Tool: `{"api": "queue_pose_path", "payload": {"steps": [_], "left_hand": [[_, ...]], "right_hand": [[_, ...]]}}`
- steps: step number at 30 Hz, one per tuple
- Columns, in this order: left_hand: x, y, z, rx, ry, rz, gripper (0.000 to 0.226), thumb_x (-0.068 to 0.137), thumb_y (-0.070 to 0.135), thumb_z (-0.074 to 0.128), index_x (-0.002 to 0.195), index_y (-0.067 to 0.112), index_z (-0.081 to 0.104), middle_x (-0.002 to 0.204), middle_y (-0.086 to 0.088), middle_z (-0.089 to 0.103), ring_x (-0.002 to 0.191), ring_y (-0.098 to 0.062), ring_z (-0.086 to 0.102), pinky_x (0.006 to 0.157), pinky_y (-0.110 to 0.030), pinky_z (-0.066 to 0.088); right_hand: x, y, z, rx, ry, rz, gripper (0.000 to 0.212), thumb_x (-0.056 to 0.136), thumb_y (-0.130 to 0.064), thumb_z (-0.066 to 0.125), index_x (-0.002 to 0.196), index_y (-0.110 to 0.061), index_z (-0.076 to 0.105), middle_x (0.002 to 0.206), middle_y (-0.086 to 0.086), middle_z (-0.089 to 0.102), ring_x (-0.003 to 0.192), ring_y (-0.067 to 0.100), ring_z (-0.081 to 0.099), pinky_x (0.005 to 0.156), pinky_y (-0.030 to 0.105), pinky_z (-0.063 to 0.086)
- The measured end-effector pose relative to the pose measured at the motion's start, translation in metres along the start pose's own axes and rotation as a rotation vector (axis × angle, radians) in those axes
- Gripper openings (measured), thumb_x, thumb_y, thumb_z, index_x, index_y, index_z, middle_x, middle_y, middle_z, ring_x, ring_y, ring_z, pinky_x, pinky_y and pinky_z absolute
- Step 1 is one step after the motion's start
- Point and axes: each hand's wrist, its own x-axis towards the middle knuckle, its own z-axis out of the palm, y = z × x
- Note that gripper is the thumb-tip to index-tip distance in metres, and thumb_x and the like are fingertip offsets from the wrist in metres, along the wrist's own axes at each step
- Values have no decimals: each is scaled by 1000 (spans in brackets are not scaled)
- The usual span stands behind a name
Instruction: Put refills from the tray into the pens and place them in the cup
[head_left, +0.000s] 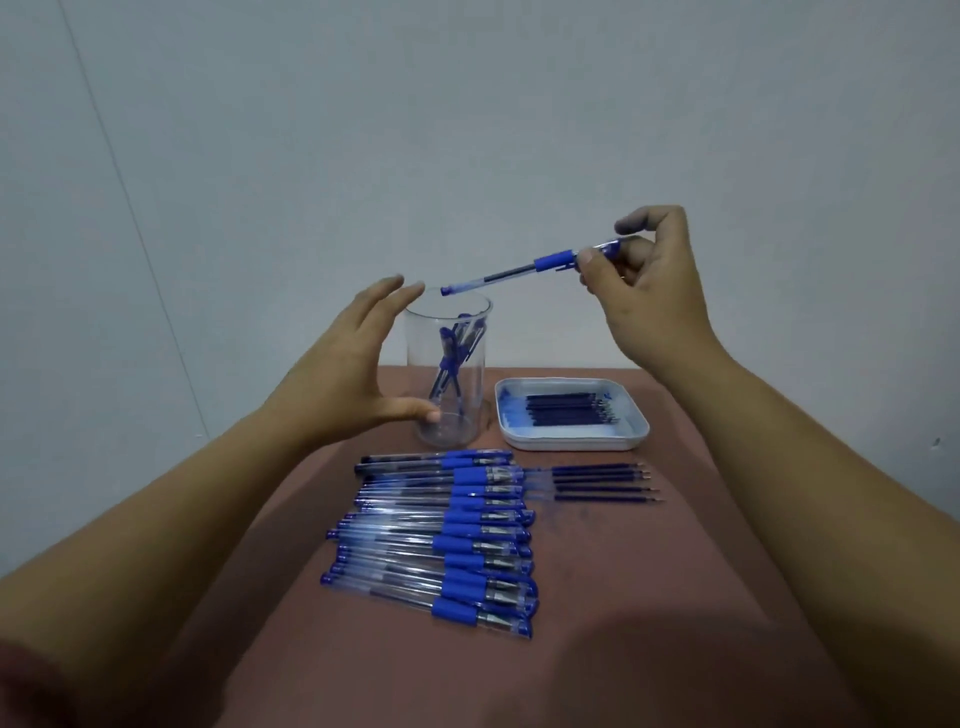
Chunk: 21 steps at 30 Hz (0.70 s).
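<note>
Pale wall (467, 104) backs our reddish table (675, 571), where a clear cup (470, 415) holding a few pens (453, 353) stands at 12 o'clock, with a tray (576, 443) of refills (566, 408) at its 3 o'clock and a row of pens (447, 535) at its 6 o'clock. Our right hand (654, 291) pinches a blue pen (514, 273) by one end between thumb and curled fingers, its other end just above the cup's rim. Our left hand (343, 374), fingers straight and apart, flanks the cup's 9 o'clock side; we cannot tell whether it touches.

A clear plastic cup (475, 410) stands left of a white square tray (571, 444) holding dark blue refills (566, 408). A row of clear-barrelled blue pens (447, 540) lies before them on the brown tabletop (649, 597).
</note>
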Motion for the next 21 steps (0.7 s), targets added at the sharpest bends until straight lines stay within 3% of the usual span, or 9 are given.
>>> {"api": "queue_pose_path", "payload": {"steps": [3,6,8,11,14,18,21], "left_hand": [[3,-7,10,-65,11,24,118,53,65,80,151,30,26,159,2,25,143,-17,31,112,-41,36],[4,-10,17,-134,67,59,111,54,57,84,148,28,32,156,0,30,138,-18,38,107,-45,43],[4,-13,19,-172,87,62,108,55,50,88,146,28,35,156,3,31,131,-15,46,103,-42,47],[5,-13,21,-238,76,25,104,55,44,90,143,32,36,156,10,28,119,-5,53,97,-26,50],[5,-13,22,-294,67,14,103,55,40,91,141,37,36,157,14,27,119,-8,55,95,-24,50],[5,-12,22,-303,50,4,103,57,39,91,142,39,34,157,17,24,122,-9,54,96,-24,50],[6,-11,22,-292,32,-16,103,58,39,91,144,36,33,158,15,23,122,-9,54,96,-21,49]], "right_hand": [[16,7,11,-77,-53,-1,27,93,-18,64,104,-18,39,82,-1,64,78,18,61,78,30,51],[23,11,25,-170,-119,-42,25,91,-18,66,103,-19,44,79,-5,64,67,-2,55,69,12,43],[24,12,35,-199,-152,-68,23,90,-16,67,101,-21,47,78,-5,64,64,-7,53,67,8,40],[23,13,49,-229,-202,-97,18,90,-15,66,100,-22,54,77,-9,63,65,-6,54,67,8,41],[16,20,58,-326,-300,-152,6,93,-19,63,98,-16,64,84,-14,59,75,-4,54,71,10,40],[6,29,61,-461,-416,-153,25,97,-36,54,112,-21,68,107,-6,46,106,8,41,84,13,32],[3,30,59,-510,-440,-136,34,96,-41,53,124,-24,63,115,-4,43,115,13,34,92,27,39]]}}
